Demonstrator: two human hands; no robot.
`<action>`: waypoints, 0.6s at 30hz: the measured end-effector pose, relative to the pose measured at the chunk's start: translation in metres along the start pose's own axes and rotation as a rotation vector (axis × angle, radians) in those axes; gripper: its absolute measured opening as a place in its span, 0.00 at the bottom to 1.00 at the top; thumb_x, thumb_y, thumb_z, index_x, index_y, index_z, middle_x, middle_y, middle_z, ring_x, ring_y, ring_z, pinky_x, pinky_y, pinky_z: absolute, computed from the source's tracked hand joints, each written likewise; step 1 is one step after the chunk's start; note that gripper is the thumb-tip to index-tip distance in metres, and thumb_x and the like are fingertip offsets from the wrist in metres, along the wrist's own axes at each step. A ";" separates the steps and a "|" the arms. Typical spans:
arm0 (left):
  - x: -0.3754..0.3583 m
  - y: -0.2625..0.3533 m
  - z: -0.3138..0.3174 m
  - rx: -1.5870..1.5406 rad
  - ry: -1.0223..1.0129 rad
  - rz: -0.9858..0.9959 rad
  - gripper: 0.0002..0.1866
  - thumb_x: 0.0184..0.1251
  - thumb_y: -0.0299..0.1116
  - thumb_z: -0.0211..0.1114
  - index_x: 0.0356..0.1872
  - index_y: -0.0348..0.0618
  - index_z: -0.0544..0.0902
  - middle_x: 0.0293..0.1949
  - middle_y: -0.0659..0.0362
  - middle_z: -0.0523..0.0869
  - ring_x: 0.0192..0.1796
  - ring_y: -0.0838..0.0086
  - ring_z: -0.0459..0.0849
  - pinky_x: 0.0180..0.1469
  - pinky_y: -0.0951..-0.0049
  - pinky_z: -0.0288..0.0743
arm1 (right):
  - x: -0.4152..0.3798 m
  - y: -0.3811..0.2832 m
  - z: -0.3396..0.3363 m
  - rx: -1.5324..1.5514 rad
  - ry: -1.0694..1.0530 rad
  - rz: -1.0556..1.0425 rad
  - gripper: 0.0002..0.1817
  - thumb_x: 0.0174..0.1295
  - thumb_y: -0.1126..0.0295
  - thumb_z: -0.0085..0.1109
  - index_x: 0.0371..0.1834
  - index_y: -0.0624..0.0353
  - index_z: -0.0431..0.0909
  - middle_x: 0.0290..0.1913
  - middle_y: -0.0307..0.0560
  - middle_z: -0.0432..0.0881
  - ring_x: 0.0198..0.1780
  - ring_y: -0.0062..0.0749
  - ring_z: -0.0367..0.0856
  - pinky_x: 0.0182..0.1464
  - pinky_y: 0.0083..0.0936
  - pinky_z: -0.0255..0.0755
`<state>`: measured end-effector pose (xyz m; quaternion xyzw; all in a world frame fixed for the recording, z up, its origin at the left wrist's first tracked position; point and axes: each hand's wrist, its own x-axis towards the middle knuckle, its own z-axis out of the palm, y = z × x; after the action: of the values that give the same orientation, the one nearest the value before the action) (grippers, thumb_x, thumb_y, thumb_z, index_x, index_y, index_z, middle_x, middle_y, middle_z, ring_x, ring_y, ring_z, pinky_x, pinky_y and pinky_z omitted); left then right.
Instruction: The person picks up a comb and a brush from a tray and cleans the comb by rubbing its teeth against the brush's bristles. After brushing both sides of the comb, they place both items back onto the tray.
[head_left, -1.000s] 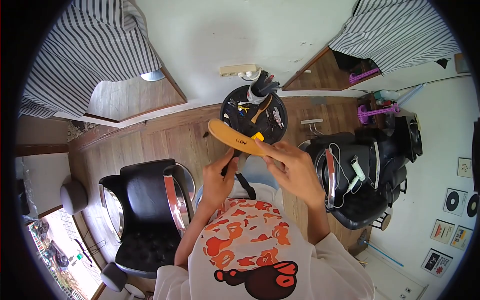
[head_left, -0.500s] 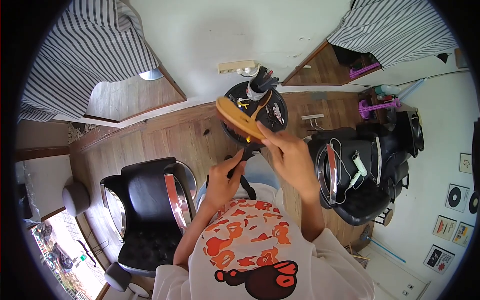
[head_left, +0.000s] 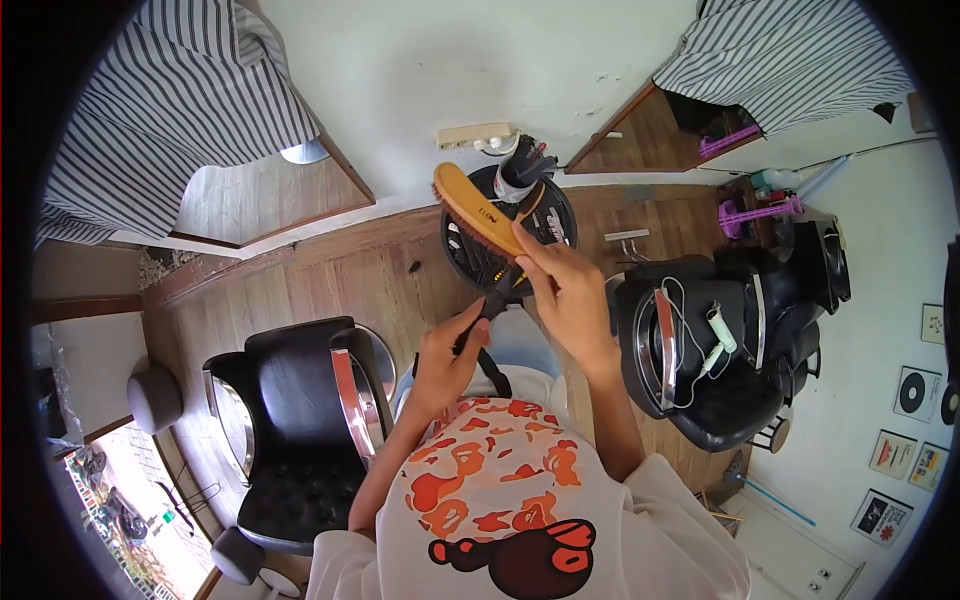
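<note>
The right hand is closed around the near end of a wooden-backed brush, thumb and fingers pinching it so the tan back faces up and the dark bristles face down and left. The brush slants up and away to the far left, its far end above the round black tray. The left hand is wrapped in a fist around a dark slim tool (what kind it is cannot be told from here), whose tip meets the brush's near end just beside the right fingers.

The room is a barber shop seen from above. The floor is wooden plank, running from left to right under everything. The black tray stands on it at the far middle, holding a cup of combs and scissors and small loose tools. A cream power strip lies against the white wall behind it. Two wood-framed mirrors lean out from the wall, each reflecting striped cloth. A black barber chair with chrome arms stands at the near left; another at the right carries a white corded device. Purple racks stand at the far right, and framed pictures hang at the right edge.
</note>
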<state>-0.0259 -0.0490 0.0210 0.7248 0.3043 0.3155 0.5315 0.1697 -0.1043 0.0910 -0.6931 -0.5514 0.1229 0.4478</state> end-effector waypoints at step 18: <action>0.005 0.027 -0.022 -0.448 0.246 -0.300 0.23 0.75 0.21 0.64 0.69 0.39 0.80 0.42 0.59 0.89 0.26 0.85 0.71 0.26 0.87 0.60 | -0.059 0.068 0.031 0.304 0.175 0.006 0.24 0.55 0.86 0.73 0.58 0.67 0.86 0.36 0.40 0.84 0.28 0.17 0.70 0.31 0.12 0.63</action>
<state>-0.0370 -0.0395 0.0526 0.4928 0.3928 0.3782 0.6781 0.1724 -0.1401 0.0035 -0.6272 -0.4834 0.1455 0.5931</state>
